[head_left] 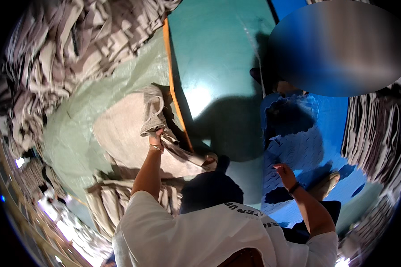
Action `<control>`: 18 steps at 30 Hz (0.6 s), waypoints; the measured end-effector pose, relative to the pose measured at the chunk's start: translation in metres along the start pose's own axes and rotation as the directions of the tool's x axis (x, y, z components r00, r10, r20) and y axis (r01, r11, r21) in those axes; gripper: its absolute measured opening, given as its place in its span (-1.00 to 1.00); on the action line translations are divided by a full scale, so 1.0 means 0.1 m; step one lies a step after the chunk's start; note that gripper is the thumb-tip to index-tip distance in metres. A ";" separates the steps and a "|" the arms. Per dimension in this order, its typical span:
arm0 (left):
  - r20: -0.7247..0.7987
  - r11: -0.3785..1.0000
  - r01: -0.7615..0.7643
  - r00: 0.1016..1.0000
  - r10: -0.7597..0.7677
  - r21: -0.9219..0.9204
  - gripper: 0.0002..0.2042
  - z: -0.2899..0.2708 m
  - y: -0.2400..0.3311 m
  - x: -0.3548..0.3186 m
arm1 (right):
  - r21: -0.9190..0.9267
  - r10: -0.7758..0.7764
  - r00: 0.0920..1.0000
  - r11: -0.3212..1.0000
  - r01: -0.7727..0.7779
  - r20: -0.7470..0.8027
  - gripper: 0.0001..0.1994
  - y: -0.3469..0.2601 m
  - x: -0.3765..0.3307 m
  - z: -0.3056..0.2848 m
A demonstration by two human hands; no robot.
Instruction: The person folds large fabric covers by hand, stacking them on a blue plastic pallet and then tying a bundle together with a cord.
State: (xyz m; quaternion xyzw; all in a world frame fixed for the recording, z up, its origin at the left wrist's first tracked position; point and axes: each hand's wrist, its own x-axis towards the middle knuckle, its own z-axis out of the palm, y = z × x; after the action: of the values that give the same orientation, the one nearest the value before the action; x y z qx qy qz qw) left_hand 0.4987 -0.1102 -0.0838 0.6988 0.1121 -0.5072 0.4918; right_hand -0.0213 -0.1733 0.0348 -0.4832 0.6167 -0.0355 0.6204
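Here, left hand [155, 139] clasping beige cloth [120, 119] over green sheet [69, 122]; right hand [286, 174] empty, loosely uncurled.

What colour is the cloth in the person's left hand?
The cloth is plain beige; the head view shows it best.

Centre left: cloth [118, 122], woven look, matt, creased. Upper left: pile [91, 38], matt cloth, rough folds. Left: sheet [69, 122], apparently thin plastic, wrinkled, faint sheen. Top centre: floor [214, 35], smooth, glossy, bright glare. Right: mat [296, 153], plastic or rubber, cannot tell; raised tread texture. Far right: stack [374, 133], matt cloth. Bottom: shirt [173, 231], matt cloth.
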 end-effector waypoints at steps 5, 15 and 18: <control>-0.318 0.949 0.218 0.938 -0.140 0.226 -0.93 0.44 0.09 0.35 | -0.390 -0.233 0.971 0.900 0.194 -0.055 -0.86 0.05 0.13 0.22; 0.087 0.975 0.080 0.991 -0.100 0.206 -0.92 0.23 -0.08 0.47 | -0.476 -0.150 0.926 0.879 -0.036 -0.347 -0.84 -0.02 0.19 0.45; 0.192 0.937 0.317 0.920 -0.342 0.147 -0.97 0.03 0.02 0.78 | -0.464 -0.176 0.921 0.886 -0.005 -0.346 -0.86 -0.07 0.14 0.43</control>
State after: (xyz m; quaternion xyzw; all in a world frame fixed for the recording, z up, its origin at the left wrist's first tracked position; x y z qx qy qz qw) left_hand 0.5345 -0.1405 -0.1465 0.6377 0.1455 -0.6608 0.3681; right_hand 0.0205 -0.1617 0.0194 -0.6263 0.6933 -0.0104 0.3564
